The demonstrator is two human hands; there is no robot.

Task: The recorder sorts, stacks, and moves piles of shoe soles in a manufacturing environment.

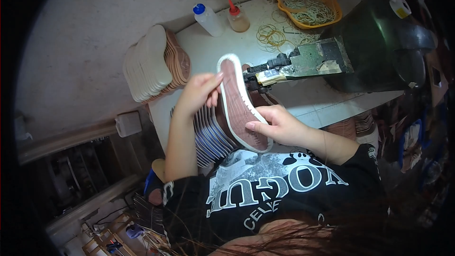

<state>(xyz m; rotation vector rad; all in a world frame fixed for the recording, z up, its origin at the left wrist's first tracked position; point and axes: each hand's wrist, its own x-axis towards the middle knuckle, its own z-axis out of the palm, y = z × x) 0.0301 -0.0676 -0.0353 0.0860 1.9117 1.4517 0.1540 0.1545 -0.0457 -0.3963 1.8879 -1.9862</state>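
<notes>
White worktable (308, 111) and pale wall (95, 23) form the setting, with a dark green machine (317, 57) on the table as the landmark; its narrow working end points left. Nearest the viewer, on the near side of the machine, is the wearer's black shirt (303, 199) with a pale print. Just left of the machine's working end, the wearer holds up a brown shoe sole (239, 106) with a white rim, tilted with one end pointing away. The right hand (279, 125) grips its near part, thumb flat on the brown face and the other fingers mostly hidden behind. The left hand (204, 92) pinches the left edge near its far end, fingers curled in. Whether the sole touches the machine is hard to tell from this angle. Below and left of the machine, partly behind the sole, sits a row of stacked striped pieces (208, 137). Well left of the machine stands a thick stack of pale soles (147, 64). Beyond the machine's working end lie loose loops of cord (270, 37); farther left are a blue-capped bottle (208, 22) and a red-nozzled bottle (238, 21). Beyond the machine, an orange basket (283, 7) holds tangled pale cord.
</notes>
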